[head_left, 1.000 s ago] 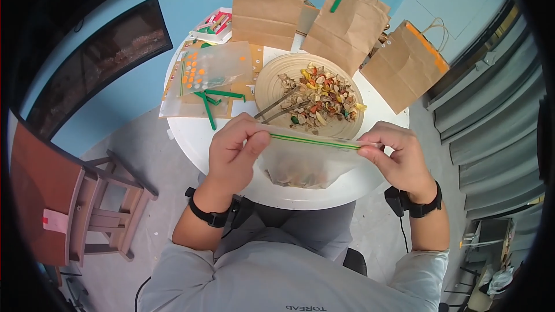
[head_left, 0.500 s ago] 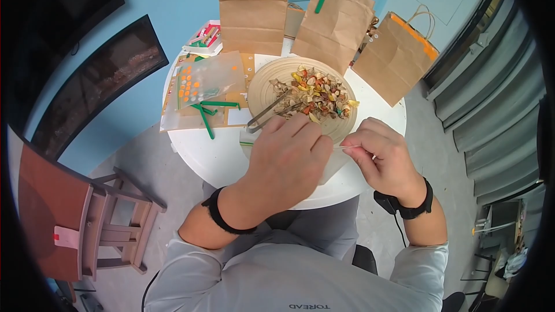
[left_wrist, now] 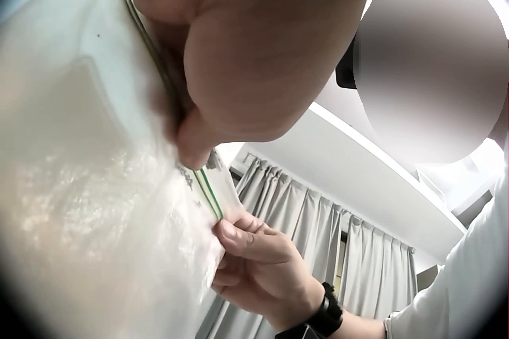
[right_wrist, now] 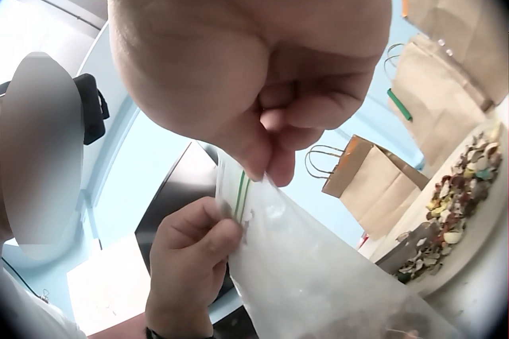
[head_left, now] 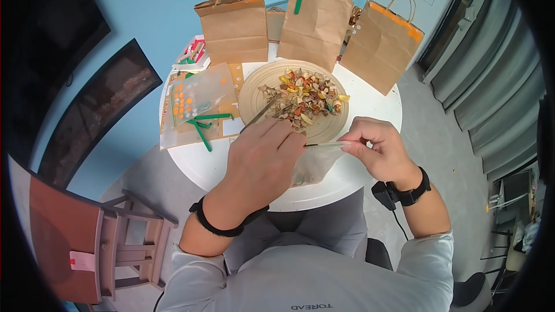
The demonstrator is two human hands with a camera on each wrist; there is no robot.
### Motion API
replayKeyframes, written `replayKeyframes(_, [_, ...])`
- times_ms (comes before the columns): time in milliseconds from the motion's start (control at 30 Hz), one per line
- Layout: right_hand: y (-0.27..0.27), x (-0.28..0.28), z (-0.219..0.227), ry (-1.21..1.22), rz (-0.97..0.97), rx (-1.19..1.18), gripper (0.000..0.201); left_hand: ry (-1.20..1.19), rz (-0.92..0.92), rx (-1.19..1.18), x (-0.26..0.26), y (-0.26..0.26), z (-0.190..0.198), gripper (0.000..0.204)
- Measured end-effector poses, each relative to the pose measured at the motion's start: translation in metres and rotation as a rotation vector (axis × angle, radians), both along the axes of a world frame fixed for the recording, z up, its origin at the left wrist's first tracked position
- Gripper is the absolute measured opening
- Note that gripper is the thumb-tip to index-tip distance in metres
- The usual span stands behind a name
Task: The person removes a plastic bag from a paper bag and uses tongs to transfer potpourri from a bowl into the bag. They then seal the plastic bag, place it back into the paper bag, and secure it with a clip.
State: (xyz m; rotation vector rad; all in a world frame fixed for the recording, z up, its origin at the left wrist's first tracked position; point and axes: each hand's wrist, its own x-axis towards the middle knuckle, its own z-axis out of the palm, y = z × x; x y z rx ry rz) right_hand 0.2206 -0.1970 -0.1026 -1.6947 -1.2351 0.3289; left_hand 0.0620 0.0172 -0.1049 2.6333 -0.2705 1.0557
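A frosted zip bag (head_left: 318, 167) with a green seal line hangs between both hands over the table's near edge, with some contents showing dimly at its bottom in the right wrist view. My left hand (head_left: 257, 156) pinches the seal partway along, its back covering much of the bag from above. At the bag's right corner, my right hand (head_left: 376, 147) grips the top edge between thumb and fingers. Just beyond the hands, a round wooden plate (head_left: 250, 84) bears a heap of dried mixed pieces (head_left: 309, 95), and metal tongs (head_left: 261, 112) lean on it.
Three brown paper bags (head_left: 234, 32) stand along the back of the white round table (head_left: 376, 110). To the left lie a bag with orange dots (head_left: 199, 95), green clips (head_left: 202, 130) and a small white tray (head_left: 199, 65). A wooden chair (head_left: 136, 245) is on the floor at left.
My left hand has gone from the seal's left end over toward the right hand, then back left slightly, widening the gap. The right hand keeps its corner. The head view has shifted a little.
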Motion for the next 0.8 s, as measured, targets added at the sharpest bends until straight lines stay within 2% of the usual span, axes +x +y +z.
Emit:
replayKeyframes(200, [0.012, -0.005, -0.008, -0.139, -0.003, 0.125, 0.006, 0.034, -0.006, 0.034, 0.001, -0.007, 0.01, 0.017])
replayKeyframes(300, [0.014, -0.011, -0.003, -0.078, -0.058, 0.038, 0.007, 0.047, -0.03, 0.045, 0.011, -0.019, 0.009, 0.014])
replayKeyframes(400, [0.016, -0.014, 0.002, -0.119, -0.05, 0.046, 0.007, 0.048, -0.033, 0.074, 0.018, -0.018, 0.001, 0.012])
replayKeyframes(500, [0.015, -0.006, -0.013, -0.122, 0.025, 0.162, 0.007, 0.059, -0.065, 0.078, 0.018, -0.021, 0.002, 0.011])
replayKeyframes(600, [0.011, -0.006, -0.014, -0.056, 0.037, 0.153, 0.007, 0.035, -0.096, 0.026, 0.016, -0.017, 0.001, 0.012])
replayKeyframes(700, [0.004, -0.003, -0.005, 0.079, -0.047, 0.028, 0.007, 0.034, -0.081, -0.023, 0.011, -0.007, 0.006, 0.015])
replayKeyframes(800, [0.008, -0.002, -0.014, -0.072, 0.038, 0.12, 0.007, 0.042, -0.071, -0.012, 0.009, -0.007, 0.006, 0.019])
